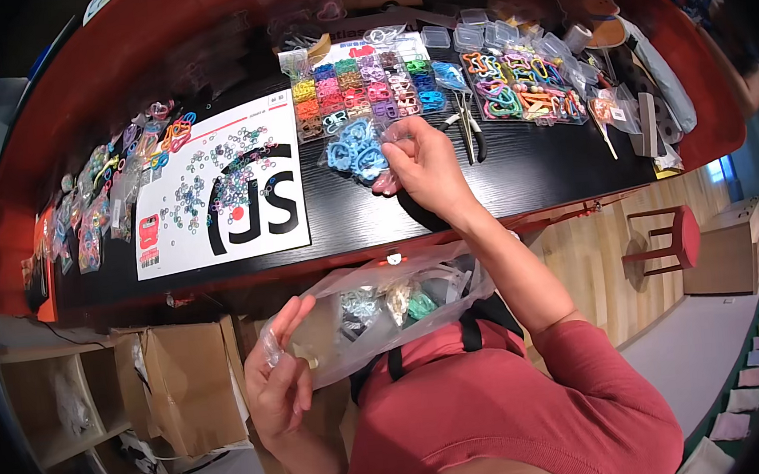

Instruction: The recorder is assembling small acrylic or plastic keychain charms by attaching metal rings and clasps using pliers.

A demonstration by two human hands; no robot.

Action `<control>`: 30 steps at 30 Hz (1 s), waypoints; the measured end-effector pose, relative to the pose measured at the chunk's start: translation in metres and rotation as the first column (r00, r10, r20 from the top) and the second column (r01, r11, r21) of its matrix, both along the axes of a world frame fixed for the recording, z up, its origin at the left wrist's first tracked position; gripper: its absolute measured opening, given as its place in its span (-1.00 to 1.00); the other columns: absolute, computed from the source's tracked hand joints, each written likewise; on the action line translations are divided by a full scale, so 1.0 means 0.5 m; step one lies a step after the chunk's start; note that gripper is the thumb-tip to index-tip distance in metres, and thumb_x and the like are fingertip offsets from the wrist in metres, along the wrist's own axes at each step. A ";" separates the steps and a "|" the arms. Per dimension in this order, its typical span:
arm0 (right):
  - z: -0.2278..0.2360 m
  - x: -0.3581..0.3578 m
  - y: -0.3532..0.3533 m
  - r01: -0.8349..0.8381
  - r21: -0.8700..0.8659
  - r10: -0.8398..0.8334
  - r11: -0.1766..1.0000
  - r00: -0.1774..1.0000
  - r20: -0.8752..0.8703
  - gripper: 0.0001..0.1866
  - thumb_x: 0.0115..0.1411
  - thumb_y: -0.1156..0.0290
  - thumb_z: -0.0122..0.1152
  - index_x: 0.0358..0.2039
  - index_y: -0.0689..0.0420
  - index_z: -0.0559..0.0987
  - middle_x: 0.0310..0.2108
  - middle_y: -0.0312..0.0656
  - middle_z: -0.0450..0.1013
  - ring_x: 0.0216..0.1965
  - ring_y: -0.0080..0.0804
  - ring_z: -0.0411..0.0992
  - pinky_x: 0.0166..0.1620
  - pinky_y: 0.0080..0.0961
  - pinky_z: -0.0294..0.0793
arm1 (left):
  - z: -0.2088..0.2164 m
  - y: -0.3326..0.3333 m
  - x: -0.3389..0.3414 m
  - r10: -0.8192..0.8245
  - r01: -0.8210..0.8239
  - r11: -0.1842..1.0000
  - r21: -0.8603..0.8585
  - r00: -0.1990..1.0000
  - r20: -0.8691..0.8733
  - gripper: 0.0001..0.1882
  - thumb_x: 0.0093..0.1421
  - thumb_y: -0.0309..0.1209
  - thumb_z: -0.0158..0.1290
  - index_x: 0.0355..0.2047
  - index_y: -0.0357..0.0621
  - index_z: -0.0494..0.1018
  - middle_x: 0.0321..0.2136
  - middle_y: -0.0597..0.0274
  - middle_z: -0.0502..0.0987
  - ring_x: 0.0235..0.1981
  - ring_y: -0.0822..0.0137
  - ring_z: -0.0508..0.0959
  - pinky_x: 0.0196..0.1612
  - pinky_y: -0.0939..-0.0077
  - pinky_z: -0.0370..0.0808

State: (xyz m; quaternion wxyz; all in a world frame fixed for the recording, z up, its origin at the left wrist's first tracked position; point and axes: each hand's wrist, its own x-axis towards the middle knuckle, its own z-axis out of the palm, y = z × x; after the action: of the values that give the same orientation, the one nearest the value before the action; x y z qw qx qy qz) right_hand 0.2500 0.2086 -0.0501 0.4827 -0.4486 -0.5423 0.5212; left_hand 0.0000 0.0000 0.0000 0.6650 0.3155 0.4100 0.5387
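Observation:
My right hand is over the front of the black table, pinching the edge of a small clear bag of light-blue plastic shapes. Something pink shows under those fingers. Down by my lap, my left hand has its fingers partly curled, with a crumpled bit of clear plastic film between them. Beside that hand a large translucent plastic bag spreads over my lap. Silvery, cream and green packets show in it. Pliers with dark handles lie just right of my right hand.
A compartment box of coloured clips stands behind my right hand, another box to its right. On the left, a white board carries many tiny rings, with bagged trinkets beyond. A raised red rim borders the table. A red stool stands right.

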 end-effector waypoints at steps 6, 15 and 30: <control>-0.002 -0.001 0.007 0.021 -0.021 -0.021 1.000 1.000 -0.005 -0.86 0.31 0.60 0.09 -0.16 0.33 0.37 -0.48 -0.09 0.53 -0.51 -0.32 0.62 -0.55 -0.54 0.55 | 0.010 -0.004 -0.002 0.047 -0.047 0.999 -0.018 0.999 0.009 -0.34 0.29 -0.40 -0.03 0.30 -0.57 0.12 0.26 -0.35 0.28 -0.79 0.65 0.31 -0.69 0.82 0.20; 0.010 -0.008 -0.002 0.050 -0.060 -0.051 0.997 0.998 -0.020 -0.89 0.33 0.55 0.11 -0.21 0.31 0.39 -0.56 -0.17 0.49 -0.57 -0.46 0.57 -0.58 -0.58 0.54 | 0.005 -0.005 -0.003 0.035 -0.035 0.999 -0.035 0.999 0.010 -0.34 0.29 -0.40 -0.02 0.31 -0.57 0.11 0.26 -0.32 0.30 -0.78 0.67 0.31 -0.67 0.83 0.23; 0.026 -0.021 -0.008 0.124 0.048 -0.132 0.991 0.963 0.233 -0.55 0.09 0.26 0.46 -0.23 0.36 0.49 -0.53 -0.09 0.54 -0.65 -0.41 0.52 -0.55 -0.48 0.50 | 0.004 -0.007 0.001 0.030 -0.032 0.997 -0.076 0.999 -0.021 -0.36 0.29 -0.42 -0.05 0.31 -0.55 0.11 0.28 -0.34 0.26 -0.81 0.64 0.30 -0.74 0.80 0.15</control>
State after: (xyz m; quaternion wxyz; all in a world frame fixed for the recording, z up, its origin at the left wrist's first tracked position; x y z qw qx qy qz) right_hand 0.2397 0.2045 -0.0370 0.4550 -0.5334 -0.5741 0.4230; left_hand 0.0004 -0.0033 0.0022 0.6641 0.2885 0.4418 0.5297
